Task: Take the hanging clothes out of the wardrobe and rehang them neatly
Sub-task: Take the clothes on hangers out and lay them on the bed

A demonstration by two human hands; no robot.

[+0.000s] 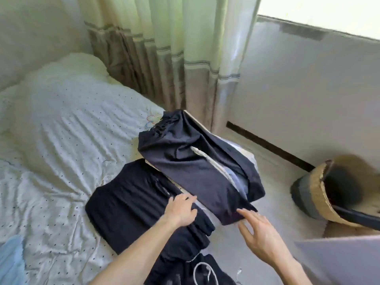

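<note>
**Two hands down on dark clothes at the bed's right edge**

We're looking down at the bed [61,130], white sheet with tiny dark dots, heavily rumpled, and all the action sits along its right edge. The navy garment [185,161] lies lengthwise there, gathered waistband at the far end. It is draped over something pale white and blue that peeks out through a gap in the cloth; what that is, I can't tell. Its far side spills off the edge of the bed.

Just beside it, further in on the bed, is the black garment [127,204], folded into a rough rectangle and lying flat.

The left hand [181,210] rests on the right side of the black garment, palm down. Its fingers [190,199] are loose and lie over the fabric towards the navy piece, not clenched on anything.

The right hand [263,235] is spread wide, fingers apart and straight, with the fingertips [241,212] touching the near end of the navy garment. That's contact, no grasp.

At the bed's near right corner, under the forearms, a third dark garment with a white drawstring [197,268] lies bunched up.

A blue cloth [10,264] shows at the near left edge of the bed. Beyond the far side hangs a pale striped curtain [164,48]. Off to the right, on the floor, a woven basket [320,194] is tipped over, blurred.
</note>
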